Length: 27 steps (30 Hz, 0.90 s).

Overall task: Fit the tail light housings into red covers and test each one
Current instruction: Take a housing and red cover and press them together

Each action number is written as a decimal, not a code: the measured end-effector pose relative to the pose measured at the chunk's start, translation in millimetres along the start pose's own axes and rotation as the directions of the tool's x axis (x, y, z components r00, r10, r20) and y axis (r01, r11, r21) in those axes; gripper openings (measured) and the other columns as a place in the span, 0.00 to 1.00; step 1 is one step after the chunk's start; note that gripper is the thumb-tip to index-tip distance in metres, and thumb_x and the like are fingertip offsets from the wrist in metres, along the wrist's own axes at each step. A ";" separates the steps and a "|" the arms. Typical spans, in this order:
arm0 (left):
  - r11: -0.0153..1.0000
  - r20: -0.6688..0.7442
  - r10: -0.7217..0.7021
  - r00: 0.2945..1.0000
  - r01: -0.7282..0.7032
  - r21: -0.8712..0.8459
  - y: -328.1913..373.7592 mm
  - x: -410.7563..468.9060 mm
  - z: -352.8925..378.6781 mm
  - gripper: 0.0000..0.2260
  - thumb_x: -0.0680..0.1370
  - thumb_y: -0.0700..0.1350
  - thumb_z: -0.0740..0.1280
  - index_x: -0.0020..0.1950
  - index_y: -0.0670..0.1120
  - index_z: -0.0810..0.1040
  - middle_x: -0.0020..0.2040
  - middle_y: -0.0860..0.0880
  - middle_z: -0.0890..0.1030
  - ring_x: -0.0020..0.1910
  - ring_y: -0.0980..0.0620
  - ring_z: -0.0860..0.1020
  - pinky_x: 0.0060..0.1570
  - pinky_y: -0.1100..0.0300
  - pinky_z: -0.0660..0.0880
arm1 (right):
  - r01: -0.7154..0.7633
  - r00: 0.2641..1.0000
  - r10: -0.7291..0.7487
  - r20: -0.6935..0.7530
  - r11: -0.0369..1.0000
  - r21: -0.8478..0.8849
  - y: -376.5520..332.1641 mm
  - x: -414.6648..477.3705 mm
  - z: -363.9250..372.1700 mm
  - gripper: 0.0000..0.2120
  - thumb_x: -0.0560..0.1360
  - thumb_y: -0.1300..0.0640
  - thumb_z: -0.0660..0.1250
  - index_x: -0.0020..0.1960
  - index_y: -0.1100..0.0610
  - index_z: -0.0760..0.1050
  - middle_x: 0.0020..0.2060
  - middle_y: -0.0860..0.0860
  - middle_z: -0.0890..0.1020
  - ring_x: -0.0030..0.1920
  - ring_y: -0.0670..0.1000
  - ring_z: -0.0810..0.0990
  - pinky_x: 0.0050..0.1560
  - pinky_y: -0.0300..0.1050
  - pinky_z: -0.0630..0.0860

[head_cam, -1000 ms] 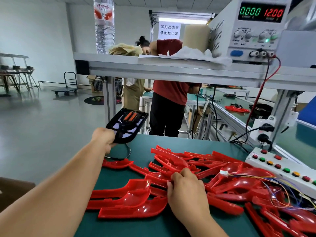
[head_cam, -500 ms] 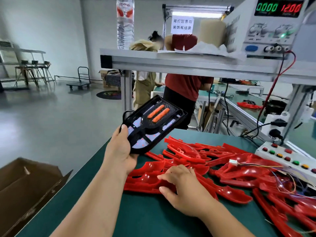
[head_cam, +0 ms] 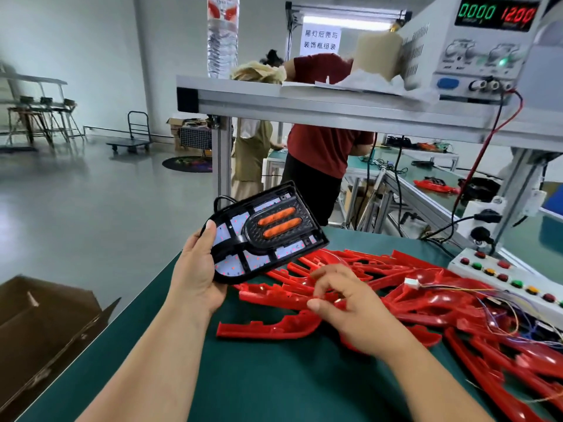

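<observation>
- Two hands work over the left side of the desk.
- The left hand holds the black tail light housing by its round end. The thumb lies on the front and the fingers wrap round the back.
- The housing is up in the air over the desk's left edge and touches nothing else. Its long side runs from the hand up and away to the right. Its face with two orange bars looks toward us.
- The right hand has bent fingers and a thumb on a red cover at the near left end of the pile of red covers. It looks like a pinch, but part of the grip is hidden.
- That cover lies long-ways across the desk, left to right, just below the housing and a bit to its right.
- The right hand is nearer the cover. I think the next move is to lift it and turn the housing so both long sides line up.
- A spare cover lies alone, nearer the desk's front edge.
</observation>
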<state>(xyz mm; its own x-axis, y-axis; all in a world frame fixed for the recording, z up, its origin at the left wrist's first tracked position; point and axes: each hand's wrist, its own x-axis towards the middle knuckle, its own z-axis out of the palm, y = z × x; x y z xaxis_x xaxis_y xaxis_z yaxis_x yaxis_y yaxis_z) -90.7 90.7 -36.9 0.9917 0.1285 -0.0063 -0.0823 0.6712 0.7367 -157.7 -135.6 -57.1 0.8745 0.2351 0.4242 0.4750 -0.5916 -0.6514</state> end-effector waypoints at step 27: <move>0.980 -0.008 -0.100 0.995 0.100 0.170 -34.4 -12.6 16.5 0.18 0.80 0.52 0.64 0.59 0.38 0.79 0.56 0.36 0.82 0.53 0.38 0.82 0.55 0.39 0.78 | 0.023 0.800 0.531 -0.279 0.437 0.899 24.3 1.0 -47.2 0.16 0.76 0.54 0.66 0.31 0.51 0.81 0.28 0.49 0.80 0.26 0.45 0.78 0.27 0.37 0.75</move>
<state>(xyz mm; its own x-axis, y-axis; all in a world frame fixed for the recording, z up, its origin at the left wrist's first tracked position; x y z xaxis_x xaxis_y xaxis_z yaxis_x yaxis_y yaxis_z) -98.8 53.9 -51.0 0.9941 0.0669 -0.0852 0.0349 0.5465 0.8367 -150.0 -186.1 -42.8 0.9249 -0.3408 0.1687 0.3154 0.4398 -0.8409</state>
